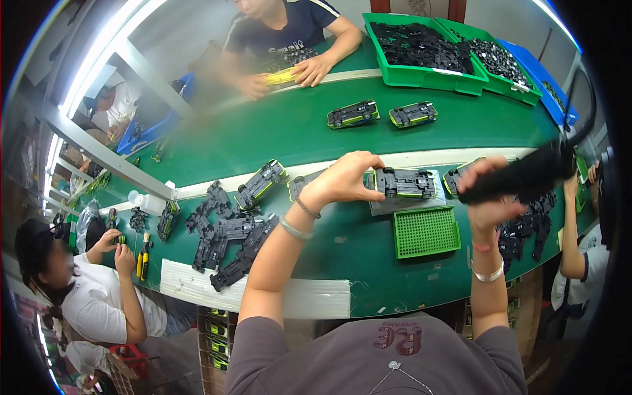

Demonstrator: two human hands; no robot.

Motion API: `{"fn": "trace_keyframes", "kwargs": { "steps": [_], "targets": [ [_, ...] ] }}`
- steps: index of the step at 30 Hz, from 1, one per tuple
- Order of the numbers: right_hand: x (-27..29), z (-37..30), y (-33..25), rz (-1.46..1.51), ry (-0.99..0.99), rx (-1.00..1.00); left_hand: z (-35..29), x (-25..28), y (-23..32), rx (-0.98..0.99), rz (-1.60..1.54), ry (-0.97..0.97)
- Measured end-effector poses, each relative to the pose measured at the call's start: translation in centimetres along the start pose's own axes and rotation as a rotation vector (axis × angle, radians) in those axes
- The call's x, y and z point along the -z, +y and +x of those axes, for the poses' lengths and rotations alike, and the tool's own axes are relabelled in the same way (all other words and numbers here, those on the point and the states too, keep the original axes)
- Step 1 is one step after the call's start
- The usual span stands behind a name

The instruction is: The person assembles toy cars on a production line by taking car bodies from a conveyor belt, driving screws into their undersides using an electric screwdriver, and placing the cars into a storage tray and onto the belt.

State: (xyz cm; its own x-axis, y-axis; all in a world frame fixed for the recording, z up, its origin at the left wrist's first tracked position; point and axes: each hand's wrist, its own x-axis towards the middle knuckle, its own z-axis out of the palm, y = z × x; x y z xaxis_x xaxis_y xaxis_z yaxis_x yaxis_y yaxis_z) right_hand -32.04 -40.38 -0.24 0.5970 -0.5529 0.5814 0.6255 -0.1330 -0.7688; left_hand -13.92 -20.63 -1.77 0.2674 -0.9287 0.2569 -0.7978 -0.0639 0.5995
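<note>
My left hand (347,176) pinches the left end of an upturned toy car (409,183), its black chassis facing up. The car rests on a pale block (401,205) on the bench. On the right, my right hand (492,214) is closed around a black electric screwdriver (520,174) with a cable rising from its far end. The screwdriver covers part of that hand, and its tip cannot be made out. Just beyond my right fingertips, another upturned car (454,176) lies partly hidden. A green perforated tray (426,233) sits in front of the block.
Black chassis parts pile up on the left (227,230) and right (536,224). Two upturned cars (353,114) lie on the far green belt. Green bins (434,79) of parts stand at the back right. Across from me a person holds a yellow piece (282,76); others sit at both sides.
</note>
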Motion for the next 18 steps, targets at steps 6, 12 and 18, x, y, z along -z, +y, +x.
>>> {"fn": "trace_keyframes", "kwargs": {
  "steps": [6,12,18],
  "targets": [
    [6.5,-5.3,2.1,-0.083,0.110,-0.079,-0.4,5.8,-0.5,0.077,-0.661,0.336],
    [6.4,-5.8,2.7,-0.107,0.123,-0.155,-5.2,15.7,-8.6,0.289,-0.146,0.585],
    [6.6,-6.2,2.8,-0.147,0.141,-0.154,-9.7,18.0,-16.3,0.826,0.823,0.033]
  ]
}}
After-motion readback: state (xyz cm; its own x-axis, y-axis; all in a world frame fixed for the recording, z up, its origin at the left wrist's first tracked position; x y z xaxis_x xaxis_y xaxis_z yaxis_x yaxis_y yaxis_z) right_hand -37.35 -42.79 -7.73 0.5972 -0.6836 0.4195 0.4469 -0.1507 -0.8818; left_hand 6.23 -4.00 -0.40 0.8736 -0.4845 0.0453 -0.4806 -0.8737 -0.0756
